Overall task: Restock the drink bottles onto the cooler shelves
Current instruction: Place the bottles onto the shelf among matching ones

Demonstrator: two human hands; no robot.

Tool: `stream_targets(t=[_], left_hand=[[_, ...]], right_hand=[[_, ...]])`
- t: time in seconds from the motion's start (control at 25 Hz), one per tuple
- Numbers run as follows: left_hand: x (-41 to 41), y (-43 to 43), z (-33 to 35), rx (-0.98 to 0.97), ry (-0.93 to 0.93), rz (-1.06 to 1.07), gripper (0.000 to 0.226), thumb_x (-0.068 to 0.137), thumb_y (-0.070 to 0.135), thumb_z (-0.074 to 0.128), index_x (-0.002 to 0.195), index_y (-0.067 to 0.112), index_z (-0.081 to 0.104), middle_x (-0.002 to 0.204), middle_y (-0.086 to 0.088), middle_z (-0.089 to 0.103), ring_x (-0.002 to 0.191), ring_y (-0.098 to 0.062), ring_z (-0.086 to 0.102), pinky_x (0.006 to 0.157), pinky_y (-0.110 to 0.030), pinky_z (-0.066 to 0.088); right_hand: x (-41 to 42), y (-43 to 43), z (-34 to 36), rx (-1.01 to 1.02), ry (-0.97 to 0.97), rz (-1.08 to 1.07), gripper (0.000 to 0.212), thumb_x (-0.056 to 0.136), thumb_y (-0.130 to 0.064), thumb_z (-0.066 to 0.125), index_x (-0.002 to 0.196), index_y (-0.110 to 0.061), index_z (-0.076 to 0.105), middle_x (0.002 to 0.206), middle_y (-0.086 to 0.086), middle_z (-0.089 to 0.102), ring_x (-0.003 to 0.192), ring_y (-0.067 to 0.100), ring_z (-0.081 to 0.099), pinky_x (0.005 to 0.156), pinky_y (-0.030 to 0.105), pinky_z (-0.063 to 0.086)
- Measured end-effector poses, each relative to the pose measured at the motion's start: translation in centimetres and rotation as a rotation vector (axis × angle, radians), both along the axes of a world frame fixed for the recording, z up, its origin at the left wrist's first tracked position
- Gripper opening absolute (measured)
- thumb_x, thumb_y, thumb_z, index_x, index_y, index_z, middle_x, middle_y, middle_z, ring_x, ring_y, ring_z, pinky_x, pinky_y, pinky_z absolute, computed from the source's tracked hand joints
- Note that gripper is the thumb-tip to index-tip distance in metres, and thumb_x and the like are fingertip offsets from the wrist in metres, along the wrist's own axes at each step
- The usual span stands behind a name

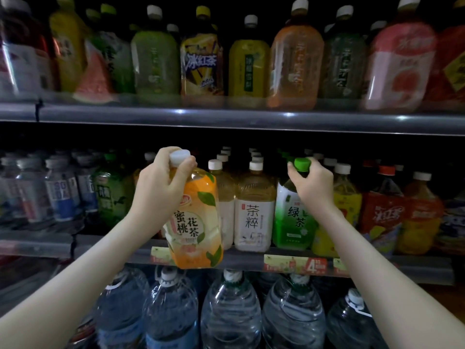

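Left hand, orange bottle before shelf

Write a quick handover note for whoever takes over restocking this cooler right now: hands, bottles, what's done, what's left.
Left hand: grips the peach tea bottle by its neck, tilted, in front of the middle shelf edge, not yet set down.
Right hand: grips the neck of the green tea bottle, which stands at the shelf front beside the white-label tea bottle.
Done: the shelves look mostly full.
Left: seat the peach tea; its slot is hidden behind it.
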State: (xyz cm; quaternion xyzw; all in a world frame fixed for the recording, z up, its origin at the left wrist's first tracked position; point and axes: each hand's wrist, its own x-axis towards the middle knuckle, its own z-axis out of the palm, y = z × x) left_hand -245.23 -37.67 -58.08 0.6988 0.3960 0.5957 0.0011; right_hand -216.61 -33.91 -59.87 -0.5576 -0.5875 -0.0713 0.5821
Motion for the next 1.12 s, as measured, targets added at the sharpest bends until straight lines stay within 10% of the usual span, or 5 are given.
stream_targets(t=[0.32, 0.48, 0.68, 0.88, 1.12], left_hand=[[-6.1, 3.3, 0.3, 0.037, -0.097, 0.056, 0.028, 0.097, 0.034, 0.048, 0.116, 0.015, 0.054, 0.095, -0.001, 0.068, 0.081, -0.002, 0.06, 0.062, -0.011, 0.044], [-9.8, 5.2, 1.3, 0.129, -0.066, 0.119, 0.03, 0.098, 0.032, 0.049, 0.118, 0.011, 0.054, 0.094, -0.003, 0.069, 0.081, -0.009, 0.061, 0.066, -0.015, 0.043], [-11.6, 6.7, 1.2, 0.19, -0.021, 0.064, 0.036, 0.095, 0.034, 0.047, 0.118, 0.007, 0.054, 0.093, -0.001, 0.069, 0.083, -0.007, 0.06, 0.069, -0.014, 0.044], [-14.8, 7.9, 1.5, 0.262, 0.016, 0.119, 0.034, 0.096, 0.028, 0.051, 0.117, 0.001, 0.054, 0.088, 0.005, 0.063, 0.076, -0.005, 0.057, 0.065, -0.005, 0.04], [-16.9, 10.3, -1.1, 0.143, 0.04, 0.203, 0.035, 0.096, 0.026, 0.053, 0.12, 0.001, 0.053, 0.083, 0.008, 0.055, 0.074, -0.01, 0.053, 0.062, -0.003, 0.036]], right_hand=[[-1.0, 2.3, 1.3, -0.377, -0.114, -0.341, 0.056, 0.095, -0.035, 0.054, 0.138, -0.004, 0.036, 0.13, 0.024, 0.05, 0.118, 0.039, 0.048, 0.098, 0.044, 0.042], [-9.9, 0.2, 1.5, 0.016, -0.246, -0.152, 0.072, 0.091, -0.028, 0.062, 0.149, -0.007, 0.025, 0.15, 0.012, 0.035, 0.139, 0.025, 0.031, 0.115, 0.037, 0.025], [-22.1, 0.7, -1.8, 0.079, -0.424, 0.331, 0.073, 0.088, -0.014, 0.066, 0.149, -0.016, 0.026, 0.147, -0.001, 0.04, 0.136, 0.003, 0.03, 0.113, 0.018, 0.019], [-25.9, 3.0, -4.4, 0.094, -0.643, 0.103, 0.079, 0.076, -0.021, 0.07, 0.147, -0.014, 0.034, 0.143, 0.004, 0.048, 0.14, 0.02, 0.033, 0.116, 0.048, -0.001], [-24.9, 5.7, -3.5, -0.171, -0.783, -0.142, 0.086, 0.08, -0.049, 0.068, 0.15, -0.021, 0.027, 0.161, 0.011, 0.005, 0.147, 0.032, 0.007, 0.112, 0.053, -0.015]])
